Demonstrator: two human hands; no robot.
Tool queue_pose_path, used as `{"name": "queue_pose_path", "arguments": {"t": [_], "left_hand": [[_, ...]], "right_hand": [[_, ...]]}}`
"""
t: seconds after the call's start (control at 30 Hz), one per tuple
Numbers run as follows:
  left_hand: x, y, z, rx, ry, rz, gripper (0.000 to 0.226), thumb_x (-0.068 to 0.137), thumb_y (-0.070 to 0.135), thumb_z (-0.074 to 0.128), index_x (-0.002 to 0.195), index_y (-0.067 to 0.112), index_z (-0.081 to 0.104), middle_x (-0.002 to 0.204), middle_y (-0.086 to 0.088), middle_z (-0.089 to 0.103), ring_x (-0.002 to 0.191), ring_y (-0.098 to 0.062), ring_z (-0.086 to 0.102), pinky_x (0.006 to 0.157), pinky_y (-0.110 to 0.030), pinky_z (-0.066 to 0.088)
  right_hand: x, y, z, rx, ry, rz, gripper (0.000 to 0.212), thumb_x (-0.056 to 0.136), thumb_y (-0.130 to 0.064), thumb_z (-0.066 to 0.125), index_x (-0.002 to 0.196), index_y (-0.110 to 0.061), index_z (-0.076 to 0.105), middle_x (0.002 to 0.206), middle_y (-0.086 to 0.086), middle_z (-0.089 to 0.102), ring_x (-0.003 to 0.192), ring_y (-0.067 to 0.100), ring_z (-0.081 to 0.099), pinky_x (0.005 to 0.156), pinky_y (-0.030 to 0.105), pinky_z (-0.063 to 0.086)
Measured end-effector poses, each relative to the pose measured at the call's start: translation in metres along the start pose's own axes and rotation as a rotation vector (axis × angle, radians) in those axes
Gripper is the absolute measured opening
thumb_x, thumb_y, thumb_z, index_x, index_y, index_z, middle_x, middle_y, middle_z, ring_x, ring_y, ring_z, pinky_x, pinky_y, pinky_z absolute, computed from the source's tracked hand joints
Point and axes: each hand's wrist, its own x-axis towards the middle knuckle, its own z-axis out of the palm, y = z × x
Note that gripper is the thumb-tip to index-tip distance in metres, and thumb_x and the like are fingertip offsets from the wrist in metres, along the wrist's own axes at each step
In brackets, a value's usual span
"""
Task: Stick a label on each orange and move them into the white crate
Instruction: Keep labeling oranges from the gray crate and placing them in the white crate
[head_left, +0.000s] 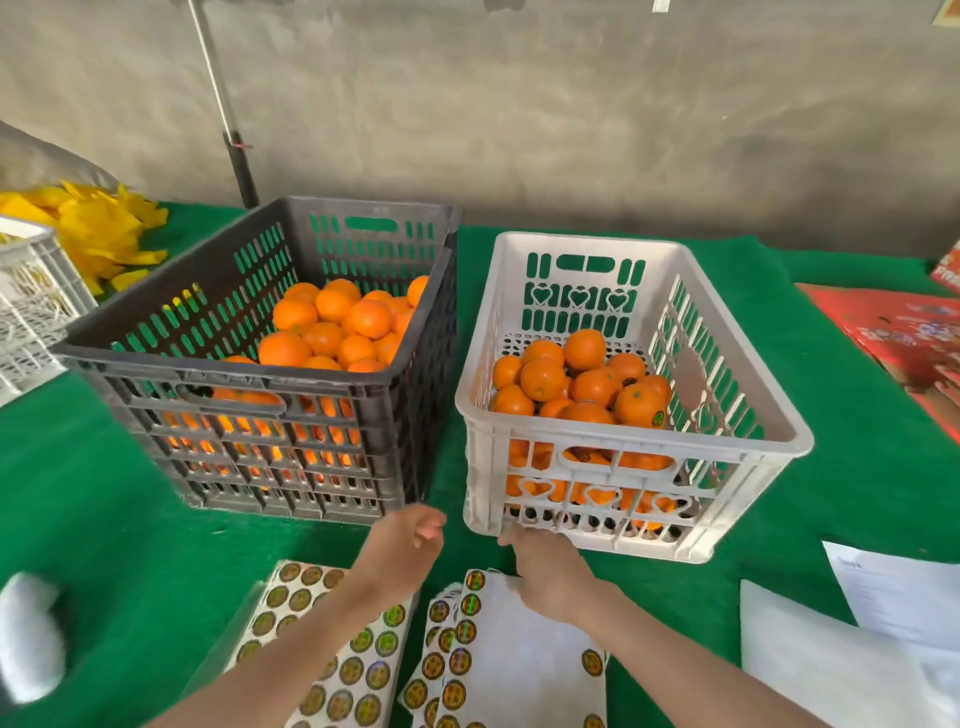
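Green counter (104, 519), grey wall behind; black crate (156, 364) of oranges (332, 322) left, white crate (623, 434) just beside it holding more. Left hand (402, 551) hovers before the black crate, fingers curled in, contents unclear. Right hand (550, 571) reaches palm-down over the label sheet (524, 649), grip hidden.

A green table (104, 493) holds a black crate (249, 415) of oranges (332, 327) just left of a white crate (623, 467) with more oranges (587, 384) (one shows a sticker (658, 417)). In front, a left hand (410, 545) curls its fingers beside a right hand (545, 569) over label sheets (519, 654).
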Motion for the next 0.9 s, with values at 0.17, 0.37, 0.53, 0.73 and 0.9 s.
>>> {"name": "queue_pose_path", "arguments": {"t": [0.17, 0.37, 0.53, 0.73, 0.9], "left_hand": [[0.002, -0.014, 0.030, -0.101, -0.140, -0.177, 0.041, 0.093, 0.002, 0.046, 0.133, 0.007, 0.053, 0.132, -0.009, 0.058, 0.120, -0.022, 0.055, 0.108, -0.038, 0.041], [0.013, -0.011, 0.038, -0.228, -0.146, -0.261, 0.044, 0.091, 0.003, 0.054, 0.134, 0.003, 0.050, 0.123, -0.011, 0.062, 0.108, -0.023, 0.060, 0.098, -0.033, 0.048], [0.016, -0.001, 0.039, -0.304, -0.194, -0.298, 0.012, 0.086, 0.010, 0.067, 0.096, 0.005, 0.070, 0.052, 0.006, 0.062, 0.051, -0.007, 0.054, 0.056, -0.018, 0.047], [0.015, 0.002, 0.043, -0.259, -0.023, -0.292, 0.019, 0.081, 0.013, 0.074, 0.067, 0.008, 0.063, 0.055, 0.001, 0.060, 0.049, -0.008, 0.056, 0.047, -0.017, 0.045], [0.010, 0.008, 0.036, -0.544, -0.117, -0.391, 0.012, 0.088, 0.010, 0.067, 0.080, 0.000, 0.065, 0.062, -0.009, 0.069, 0.050, -0.015, 0.065, 0.047, -0.021, 0.049]], "right_hand": [[-0.004, 0.000, 0.006, 0.005, -0.118, 0.047, 0.085, 0.076, -0.044, 0.069, 0.145, -0.016, 0.029, 0.148, 0.007, 0.037, 0.135, 0.028, 0.034, 0.110, 0.039, 0.029], [-0.011, 0.001, 0.000, 0.120, 0.160, -0.011, 0.054, 0.085, -0.006, 0.057, 0.136, -0.015, 0.044, 0.131, 0.008, 0.055, 0.119, 0.028, 0.051, 0.097, 0.031, 0.040], [-0.018, 0.005, -0.005, 0.261, 0.267, -0.070, 0.047, 0.087, -0.003, 0.052, 0.132, -0.016, 0.048, 0.113, 0.008, 0.061, 0.106, 0.023, 0.055, 0.087, 0.028, 0.042], [-0.031, -0.003, 0.006, 0.253, 0.561, -0.182, 0.020, 0.085, -0.018, 0.065, 0.104, -0.011, 0.068, 0.107, 0.007, 0.060, 0.105, 0.022, 0.052, 0.091, 0.026, 0.036], [-0.035, -0.022, 0.013, 0.308, 0.582, -0.119, 0.023, 0.087, -0.028, 0.062, 0.103, -0.015, 0.073, 0.102, 0.006, 0.061, 0.103, 0.018, 0.053, 0.086, 0.022, 0.040]]}}
